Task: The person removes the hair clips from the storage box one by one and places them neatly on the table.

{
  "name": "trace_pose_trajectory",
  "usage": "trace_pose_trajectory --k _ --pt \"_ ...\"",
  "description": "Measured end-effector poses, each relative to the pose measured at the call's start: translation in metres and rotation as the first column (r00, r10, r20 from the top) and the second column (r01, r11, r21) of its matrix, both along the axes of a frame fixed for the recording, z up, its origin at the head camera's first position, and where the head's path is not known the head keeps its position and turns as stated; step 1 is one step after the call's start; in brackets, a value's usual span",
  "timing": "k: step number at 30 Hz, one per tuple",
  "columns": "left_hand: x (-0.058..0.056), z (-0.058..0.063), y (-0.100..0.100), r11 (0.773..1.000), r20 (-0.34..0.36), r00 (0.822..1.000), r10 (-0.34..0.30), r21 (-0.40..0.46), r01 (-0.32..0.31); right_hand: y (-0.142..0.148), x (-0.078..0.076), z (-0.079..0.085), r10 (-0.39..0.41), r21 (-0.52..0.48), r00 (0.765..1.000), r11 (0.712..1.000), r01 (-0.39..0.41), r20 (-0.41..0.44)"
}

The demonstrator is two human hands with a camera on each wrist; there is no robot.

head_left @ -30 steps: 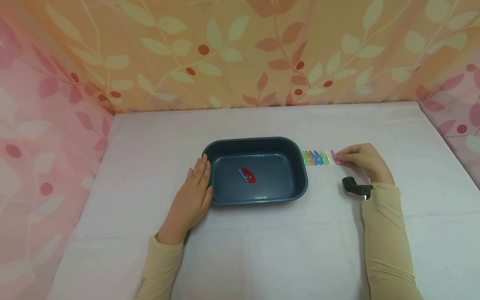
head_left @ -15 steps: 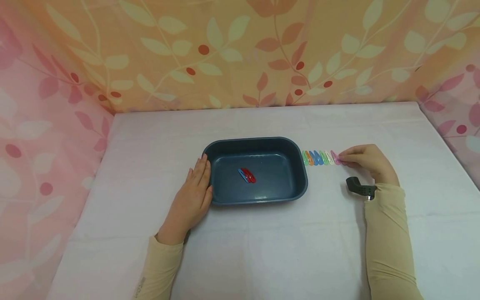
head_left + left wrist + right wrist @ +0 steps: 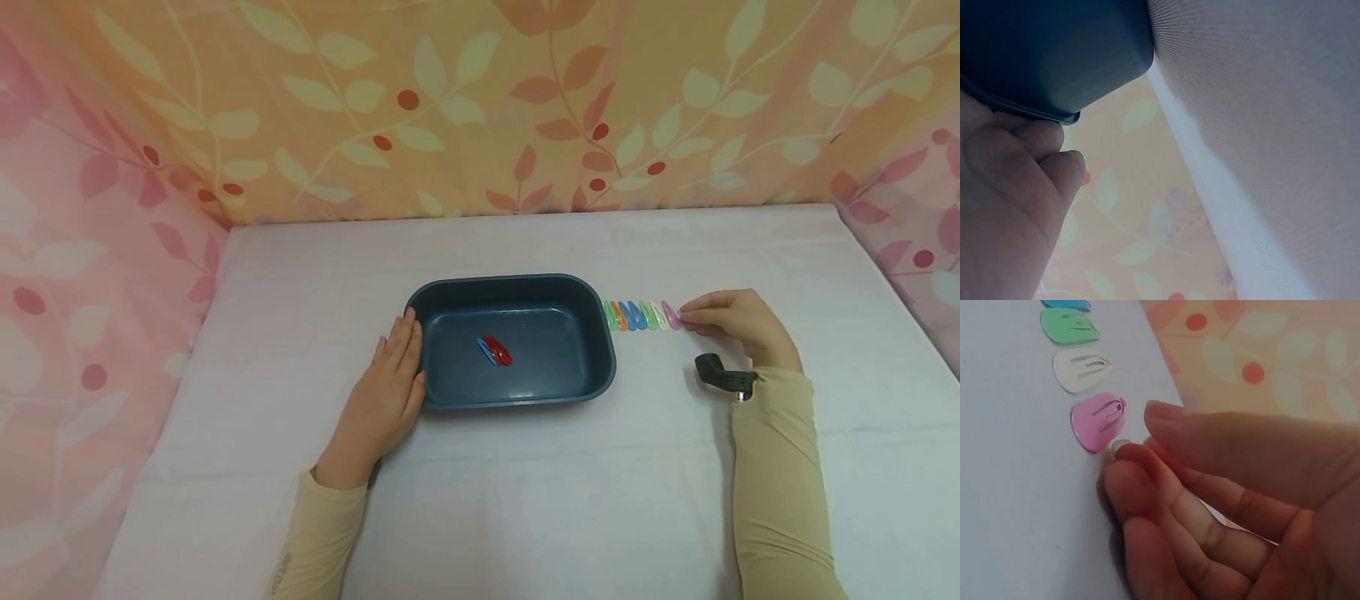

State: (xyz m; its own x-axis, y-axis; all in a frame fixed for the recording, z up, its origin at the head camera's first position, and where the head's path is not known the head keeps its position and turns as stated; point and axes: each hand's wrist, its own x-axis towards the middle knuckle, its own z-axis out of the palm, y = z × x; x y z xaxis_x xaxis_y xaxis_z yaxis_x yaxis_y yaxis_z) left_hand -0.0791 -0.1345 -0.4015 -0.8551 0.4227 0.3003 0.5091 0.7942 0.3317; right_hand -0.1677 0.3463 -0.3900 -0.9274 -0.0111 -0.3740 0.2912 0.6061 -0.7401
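A dark blue tray (image 3: 555, 358) stands on the table. Inside it lie red snap hair clips (image 3: 498, 351) and a blue hair clip (image 3: 487, 351). My left hand (image 3: 378, 404) rests with fingers extended along the tray's left side; the left wrist view shows them under its rim (image 3: 1029, 112). To the right of the tray, a row of coloured hair clips (image 3: 632, 316) ends in a pink hair clip (image 3: 1099, 422). Just beside that pink one is my right hand (image 3: 742, 329), thumb and fingers loosely bent. In the right wrist view, nothing is between thumb and fingertips.
A white cloth (image 3: 525, 500) covers the table. Patterned curtains (image 3: 480, 108) rise along its back and both sides. A black wrist camera (image 3: 723, 375) juts out from the right sleeve, close above the cloth.
My right hand has come off the pink hair clip and shifted slightly to the right. The clip now lies free at the row's end. My left hand and the tray have not moved.
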Motion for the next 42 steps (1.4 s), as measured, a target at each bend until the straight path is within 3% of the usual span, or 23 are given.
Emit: trace_pose_trajectory --k 9,24,33,42 --pt "0.000 0.000 0.000 1.000 -0.002 1.000 -0.002 0.006 0.002 0.002 -0.001 -0.003 -0.037 -0.093 0.999 0.995 0.038 0.016" --pt "0.000 0.001 0.000 1.000 -0.005 1.000 -0.001 0.005 0.001 -0.001 0.001 0.004 -0.036 -0.061 0.999 0.998 0.036 -0.003" --pt "0.000 0.001 0.000 1.000 -0.002 1.000 0.002 0.001 -0.002 -0.006 0.002 0.010 -0.089 -0.156 0.996 0.984 0.085 -0.020" --pt "0.000 0.001 0.001 1.000 -0.001 1.000 0.002 -0.002 -0.002 -0.017 0.003 0.018 -0.056 -0.137 0.996 0.990 0.045 -0.072"
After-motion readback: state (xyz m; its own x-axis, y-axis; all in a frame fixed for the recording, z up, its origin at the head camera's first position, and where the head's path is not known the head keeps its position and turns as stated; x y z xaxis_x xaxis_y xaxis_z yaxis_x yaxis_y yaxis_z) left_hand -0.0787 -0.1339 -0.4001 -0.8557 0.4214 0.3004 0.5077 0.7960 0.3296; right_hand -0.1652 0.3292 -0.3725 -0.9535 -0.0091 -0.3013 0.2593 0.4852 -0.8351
